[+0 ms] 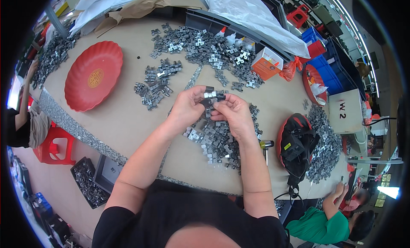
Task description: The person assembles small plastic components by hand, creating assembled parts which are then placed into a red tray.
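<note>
Above the middle of the table, my left hand (pixel 186 107) and my right hand (pixel 235 115) meet, fingers pinched together. Between them is a small silver-grey metal part (pixel 210 95), like a little clip or bracket; its exact kind is too small to make out. Black bands, perhaps finger covers, show at the fingertips. Right below lies a loose pile of similar metal parts (pixel 220 139), partly hidden by my right forearm. A smaller heap of metal parts (pixel 153 88) sits to the left of my left hand.
A red scalloped tray (pixel 77 94) stands at left. Farther off lie a larger spread of metal parts (pixel 188 41), white bottles (pixel 231 38) and an orange-white box (pixel 267 62). At right are a hammer (pixel 267 144), a red tray (pixel 282 139) holding black gear, and a person in green (pixel 320 226).
</note>
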The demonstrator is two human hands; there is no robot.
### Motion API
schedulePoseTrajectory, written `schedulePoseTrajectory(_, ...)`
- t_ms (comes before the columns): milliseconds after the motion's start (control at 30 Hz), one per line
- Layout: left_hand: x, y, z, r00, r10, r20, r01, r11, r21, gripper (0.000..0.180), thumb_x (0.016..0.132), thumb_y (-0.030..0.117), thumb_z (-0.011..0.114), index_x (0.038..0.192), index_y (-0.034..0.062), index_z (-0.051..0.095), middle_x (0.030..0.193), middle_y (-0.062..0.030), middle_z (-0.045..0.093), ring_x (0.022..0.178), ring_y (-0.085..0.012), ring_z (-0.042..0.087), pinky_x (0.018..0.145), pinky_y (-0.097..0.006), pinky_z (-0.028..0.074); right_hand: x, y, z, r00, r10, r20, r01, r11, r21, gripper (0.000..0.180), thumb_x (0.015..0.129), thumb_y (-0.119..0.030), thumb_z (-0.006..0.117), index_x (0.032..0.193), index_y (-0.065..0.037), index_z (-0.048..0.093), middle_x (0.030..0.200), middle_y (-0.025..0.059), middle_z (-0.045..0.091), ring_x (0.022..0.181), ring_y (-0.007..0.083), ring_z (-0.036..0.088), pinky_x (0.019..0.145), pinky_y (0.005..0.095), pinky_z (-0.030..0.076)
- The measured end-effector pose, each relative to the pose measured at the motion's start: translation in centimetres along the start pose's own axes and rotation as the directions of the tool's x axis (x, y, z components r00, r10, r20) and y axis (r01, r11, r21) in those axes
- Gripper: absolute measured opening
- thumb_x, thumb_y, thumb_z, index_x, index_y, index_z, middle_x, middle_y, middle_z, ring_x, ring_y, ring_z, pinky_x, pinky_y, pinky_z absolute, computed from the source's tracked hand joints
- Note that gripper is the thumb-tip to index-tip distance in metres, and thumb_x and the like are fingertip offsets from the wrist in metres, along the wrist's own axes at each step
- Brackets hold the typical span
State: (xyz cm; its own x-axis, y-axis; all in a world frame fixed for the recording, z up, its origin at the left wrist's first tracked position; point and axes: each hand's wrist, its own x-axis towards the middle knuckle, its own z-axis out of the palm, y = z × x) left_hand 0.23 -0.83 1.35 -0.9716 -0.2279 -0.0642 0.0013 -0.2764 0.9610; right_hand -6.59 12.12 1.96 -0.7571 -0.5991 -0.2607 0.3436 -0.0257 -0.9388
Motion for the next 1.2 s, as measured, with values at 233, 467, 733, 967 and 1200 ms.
schedulePoseTrajectory(233,0.3,-2.2,-0.2,0.989,0.144,0.027,-0.146,0.982,0.118,0.041,0.065,-0.019,0.038,0.104,-0.0053,0.044,0.093,-0.0113,0.057,0.090,-0.0159,0.055,0.076,-0.025,0.043,-0.2,0.5,-0.9,0.932,-0.359,0.053,0.335,0.793,-0.509,0.017,0.076,-0.012,0.060,0.083,0.003,0.055,0.066,0.0014,0.054,0.058,0.0062,0.051,0.049,0.0183,0.041)
schedulePoseTrajectory(467,-0.5,-0.8,0.4,0.980,0.197,-0.035,-0.181,0.949,0.258,0.040,0.064,-0.015,0.040,0.102,-0.0028,0.045,0.081,-0.0135,0.060,0.076,-0.0174,0.058,0.064,-0.025,0.042,-0.4,-0.5,-1.5,0.969,-0.213,0.127,0.248,0.813,-0.526,0.015,0.077,-0.011,0.059,0.080,0.003,0.054,0.065,-0.0011,0.051,0.056,0.0037,0.044,0.048,0.0165,0.036)
schedulePoseTrajectory(733,-0.3,0.1,-0.3,0.979,0.166,0.120,-0.204,0.842,0.499,0.019,0.064,-0.012,0.043,0.078,-0.0053,0.054,0.074,-0.0098,0.055,0.066,-0.0132,0.051,0.056,-0.024,0.039,-0.7,-0.7,-1.9,0.970,-0.195,0.144,0.235,0.906,-0.353,0.010,0.076,-0.009,0.059,0.076,0.001,0.055,0.065,-0.0029,0.052,0.056,0.0004,0.042,0.049,0.0151,0.033)
schedulePoseTrajectory(967,0.1,-0.7,-2.0,0.987,0.086,0.136,-0.140,0.871,0.471,0.020,0.062,-0.007,0.045,0.080,-0.0038,0.055,0.073,-0.0127,0.052,0.065,-0.0215,0.051,0.059,-0.030,0.040,-0.4,-0.3,-1.3,0.987,-0.081,0.139,0.125,0.928,-0.351,0.011,0.076,-0.009,0.058,0.079,0.001,0.055,0.065,-0.0040,0.051,0.055,0.0002,0.042,0.048,0.0150,0.033)
schedulePoseTrajectory(1200,-0.6,1.3,-5.7,0.950,0.305,-0.072,0.115,-0.127,0.985,0.014,0.065,0.005,0.051,0.075,0.0047,0.061,0.083,-0.0084,0.049,0.085,-0.0232,0.044,0.074,-0.033,0.038,-0.5,-3.2,-1.3,0.987,-0.048,0.150,0.158,0.333,-0.930,0.029,0.065,-0.030,0.065,0.064,-0.001,0.060,0.051,0.0109,0.052,0.048,0.0216,0.051,0.049,0.0315,0.039)
